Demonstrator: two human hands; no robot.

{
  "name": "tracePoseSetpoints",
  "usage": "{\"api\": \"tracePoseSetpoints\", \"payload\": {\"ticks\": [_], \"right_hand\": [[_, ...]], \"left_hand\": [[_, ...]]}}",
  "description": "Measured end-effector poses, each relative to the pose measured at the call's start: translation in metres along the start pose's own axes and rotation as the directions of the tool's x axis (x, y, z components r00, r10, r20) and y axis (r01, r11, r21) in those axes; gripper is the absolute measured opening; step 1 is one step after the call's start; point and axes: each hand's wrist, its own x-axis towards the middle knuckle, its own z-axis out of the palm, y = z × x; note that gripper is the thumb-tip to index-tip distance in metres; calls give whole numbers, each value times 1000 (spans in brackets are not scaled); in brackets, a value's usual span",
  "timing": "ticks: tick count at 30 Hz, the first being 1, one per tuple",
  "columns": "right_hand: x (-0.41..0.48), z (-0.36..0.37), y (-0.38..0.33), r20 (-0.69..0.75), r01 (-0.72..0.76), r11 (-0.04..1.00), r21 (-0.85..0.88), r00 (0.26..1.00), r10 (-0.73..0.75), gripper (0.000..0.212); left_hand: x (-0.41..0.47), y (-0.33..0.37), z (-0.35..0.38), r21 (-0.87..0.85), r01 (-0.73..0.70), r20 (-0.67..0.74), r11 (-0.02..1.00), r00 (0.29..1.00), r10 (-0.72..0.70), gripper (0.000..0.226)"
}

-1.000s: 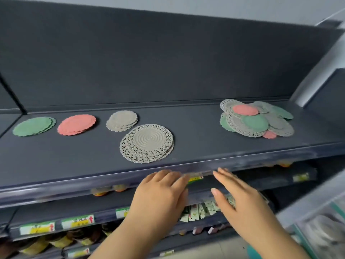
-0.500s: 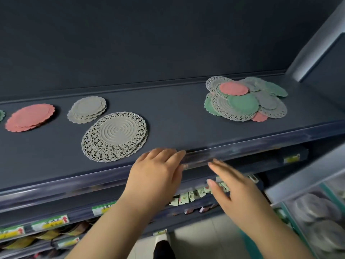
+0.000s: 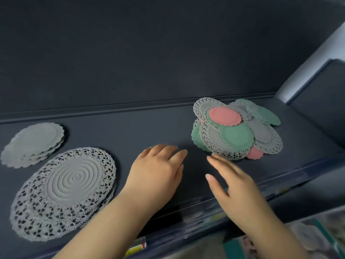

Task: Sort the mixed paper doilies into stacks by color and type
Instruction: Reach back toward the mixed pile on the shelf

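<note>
- Dark blue-grey store shelf (image 3: pixel 149 126) with a matching dark back panel (image 3: pixel 149 53) behind it; all doilies lie on this one board.
- Mixed pile of round paper doilies (image 3: pixel 261 131) at the right end of the shelf, towards the back. A pink scalloped doily (image 3: pixel 225 115) lies on top and a green scalloped doily (image 3: pixel 237 136) just in front overlaps it. Grey lace and plain grey ones are fanned out beneath.
- Right hand (image 3: pixel 237 186) just front-left of that pile, fingers straight and spread, grasping nothing. Fingertips are near the pile's lace edge; contact can't be told, as the hand is slightly blurred.
- Left hand (image 3: pixel 158 171) beside it, palm down over bare shelf, fingers loosely extended, empty.
- Stack of large grey lace doilies with ringed centres (image 3: pixel 65 191) at front left, just beside the left forearm.
- Stack of small plain grey scalloped doilies (image 3: pixel 35 143) behind that, apart from it, near the left frame edge.
- Yellow-and-red price label (image 3: pixel 136 246) below the shelf's front lip.
</note>
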Motion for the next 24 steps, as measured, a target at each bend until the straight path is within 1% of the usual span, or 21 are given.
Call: {"api": "tracePoseSetpoints", "payload": {"ticks": [3,8,11,16,19,21,24], "right_hand": [[8,-4,20,-15,-31,999,16,999,31,46],[33,-19,62,-25,-23,999,23,999,23,45],[57,-36,95,-27,-23,1000,16,999,23,45],[93,-74,161,-26,39,999,5,999,-39,44],[118,-93,203,-30,26,999,-20,999,-26,44],[138,-99,229,-1,-1,998,-61,1000,1,44],[163,-96,254,72,-24,995,-94,997,31,45]], "left_hand": [[17,6,9,25,-32,30,999,999,32,33],[47,26,25,62,-27,65,998,998,23,36],[71,48,35,64,0,59,998,998,-3,36],[115,93,49,37,53,30,998,998,-54,35],[144,116,61,36,120,33,992,992,-121,36],[164,125,73,62,203,71,977,976,-207,41],[184,132,91,116,282,159,952,941,-299,44]]}}
